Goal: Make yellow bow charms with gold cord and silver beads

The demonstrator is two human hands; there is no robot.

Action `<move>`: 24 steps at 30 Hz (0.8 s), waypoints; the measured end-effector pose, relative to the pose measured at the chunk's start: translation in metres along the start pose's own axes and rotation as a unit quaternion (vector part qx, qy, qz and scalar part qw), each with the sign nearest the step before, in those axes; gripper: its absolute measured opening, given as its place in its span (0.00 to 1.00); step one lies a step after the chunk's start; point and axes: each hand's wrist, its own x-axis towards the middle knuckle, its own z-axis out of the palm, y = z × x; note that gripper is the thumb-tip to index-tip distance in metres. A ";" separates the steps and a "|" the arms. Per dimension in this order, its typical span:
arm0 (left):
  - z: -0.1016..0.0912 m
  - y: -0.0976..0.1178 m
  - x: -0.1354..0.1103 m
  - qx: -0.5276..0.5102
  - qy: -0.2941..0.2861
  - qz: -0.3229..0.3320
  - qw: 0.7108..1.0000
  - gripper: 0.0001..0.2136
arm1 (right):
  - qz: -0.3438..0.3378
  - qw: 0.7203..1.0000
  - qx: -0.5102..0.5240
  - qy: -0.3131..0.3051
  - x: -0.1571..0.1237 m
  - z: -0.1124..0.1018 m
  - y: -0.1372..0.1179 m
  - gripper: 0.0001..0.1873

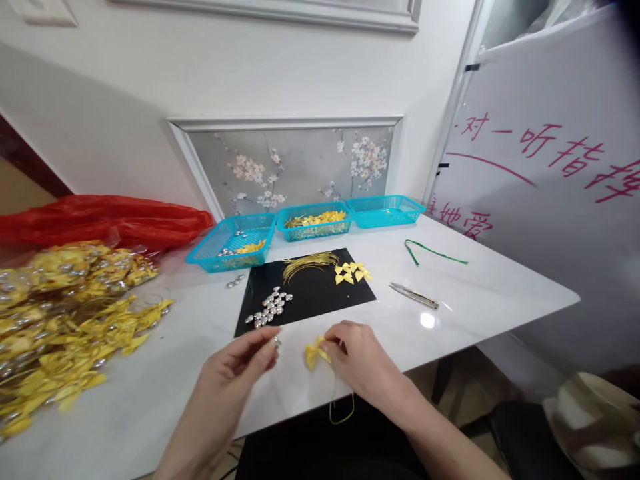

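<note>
Between the thumb and fingers of my left hand [240, 367] is a small silver bead [277, 342]. My right hand [357, 357] pinches a yellow ribbon bow [314, 352], and a thin yellow cord [341, 421] hangs in a loop below it. Both hands are over the front of the white table [425, 347]. Just beyond them lies a black mat [305, 300]. On it are a pile of silver beads [271, 308], a bundle of yellow cords [307, 265] and several yellow bows [351, 272].
Thread snips [414, 295] and a green cord [435, 252] lie to the right. Three blue baskets [233, 265] stand along the wall, one holding yellow pieces [320, 219]. Finished-looking yellow beaded strands [75, 347] and a red bag [100, 220] cover the left side.
</note>
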 end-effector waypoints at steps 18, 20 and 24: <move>0.019 0.024 -0.044 -0.273 -0.043 -0.070 0.959 0.09 | -0.191 0.969 0.135 0.078 -0.047 -0.010 -0.041 0.11; 0.021 0.024 -0.046 -0.267 -0.024 -0.062 0.961 0.09 | -0.194 0.969 0.127 0.084 -0.047 -0.009 -0.042 0.10; 0.023 0.025 -0.051 -0.258 0.000 -0.036 0.965 0.09 | -0.195 0.972 0.109 0.070 -0.048 -0.010 -0.044 0.12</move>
